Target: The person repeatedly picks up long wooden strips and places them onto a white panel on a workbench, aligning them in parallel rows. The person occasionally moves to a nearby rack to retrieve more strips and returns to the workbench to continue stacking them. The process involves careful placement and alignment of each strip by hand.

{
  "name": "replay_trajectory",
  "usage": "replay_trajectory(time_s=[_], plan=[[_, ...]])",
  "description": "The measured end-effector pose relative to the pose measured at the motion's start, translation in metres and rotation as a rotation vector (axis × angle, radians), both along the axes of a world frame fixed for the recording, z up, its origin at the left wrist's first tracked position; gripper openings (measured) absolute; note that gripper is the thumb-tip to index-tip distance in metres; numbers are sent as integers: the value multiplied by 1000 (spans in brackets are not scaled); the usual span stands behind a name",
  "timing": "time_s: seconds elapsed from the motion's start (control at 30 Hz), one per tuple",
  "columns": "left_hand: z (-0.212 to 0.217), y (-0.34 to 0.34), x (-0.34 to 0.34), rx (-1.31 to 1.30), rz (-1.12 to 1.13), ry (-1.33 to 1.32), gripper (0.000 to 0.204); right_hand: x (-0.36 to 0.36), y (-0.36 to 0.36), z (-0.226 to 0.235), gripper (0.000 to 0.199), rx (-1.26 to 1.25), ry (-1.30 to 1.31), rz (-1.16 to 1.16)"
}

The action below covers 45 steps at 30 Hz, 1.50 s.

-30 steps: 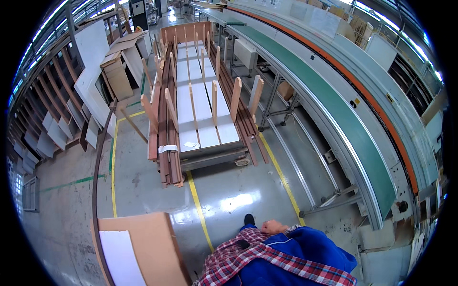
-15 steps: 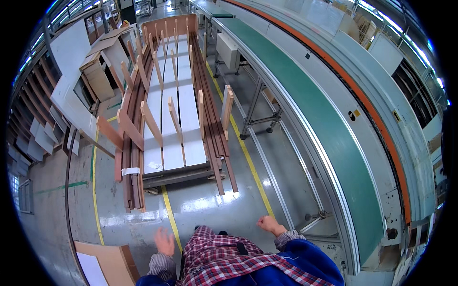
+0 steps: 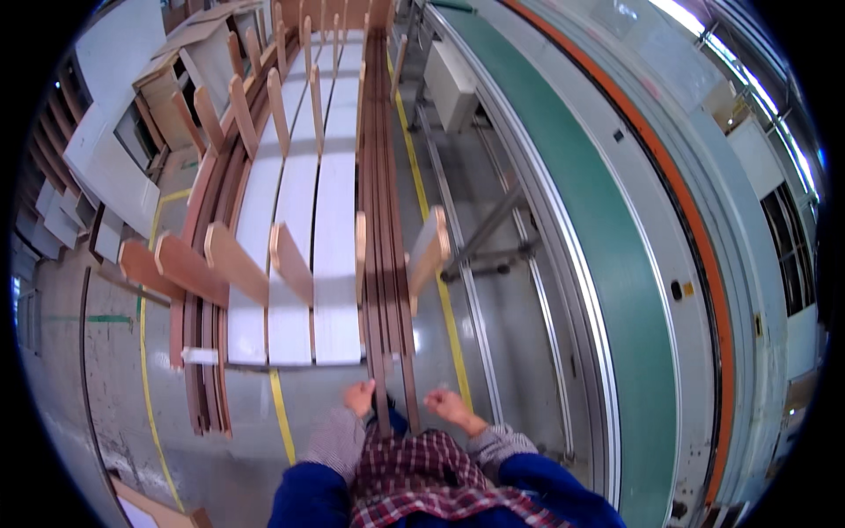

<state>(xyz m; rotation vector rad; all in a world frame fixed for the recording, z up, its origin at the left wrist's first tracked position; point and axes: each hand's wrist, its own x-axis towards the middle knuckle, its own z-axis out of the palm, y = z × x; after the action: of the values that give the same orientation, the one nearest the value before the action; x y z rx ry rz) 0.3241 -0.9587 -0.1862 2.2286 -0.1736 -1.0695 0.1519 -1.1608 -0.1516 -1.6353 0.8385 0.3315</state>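
A cart loaded with boards and strips stands right in front of me. Two long brown strips [image 3: 409, 387] stick out from its right side toward my body. My left hand [image 3: 359, 398] is beside the end of the left strip, close to or touching it; motion blur hides its finger pose. Right of the other protruding strip is my right hand [image 3: 449, 407], its fingers curled with nothing visible in them. White panels [image 3: 337, 330] lie in rows on the cart, separated by upright wooden dividers [image 3: 292, 264].
A green conveyor belt [image 3: 607, 238] on a metal frame runs along my right, beside a machine with an orange rail [image 3: 682, 211]. More brown strips [image 3: 204, 392] line the cart's left side. Yellow lines [image 3: 282, 418] mark the floor. White panels [image 3: 114, 176] stand at the left.
I have moved forward to the cart, which is now much closer. My left hand has come rightward to the protruding strips. My right hand has moved left, near them.
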Motion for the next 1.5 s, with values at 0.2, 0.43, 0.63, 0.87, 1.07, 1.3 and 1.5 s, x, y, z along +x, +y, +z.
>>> replay_trajectory(time_s=[0.2, 0.43, 0.63, 0.87, 1.07, 1.3, 1.5], plan=[[-34, -50, 9, -56, 226, 127, 78, 75, -27, -41, 71, -42, 262, 4], [-93, -59, 10, -384, 710, 354, 69, 158, -52, -66, 74, 125, 186, -15], [-69, -91, 15, 25, 742, -1, 81, 178, -38, -82, 69, -123, 488, 223], [-28, -114, 12, 197, 813, 9, 87, 175, -28, -58, 59, 421, 616, -88], [-56, -92, 26, 116, 579, 546, 90, 181, -39, -64, 59, -576, 418, 325], [-14, -99, 44, -464, 746, 1060, 52, 203, -72, -51, 64, 281, 361, 68], [-6, -79, 47, -758, 644, 1217, 49, 225, -93, -4, 64, 357, 541, 318]])
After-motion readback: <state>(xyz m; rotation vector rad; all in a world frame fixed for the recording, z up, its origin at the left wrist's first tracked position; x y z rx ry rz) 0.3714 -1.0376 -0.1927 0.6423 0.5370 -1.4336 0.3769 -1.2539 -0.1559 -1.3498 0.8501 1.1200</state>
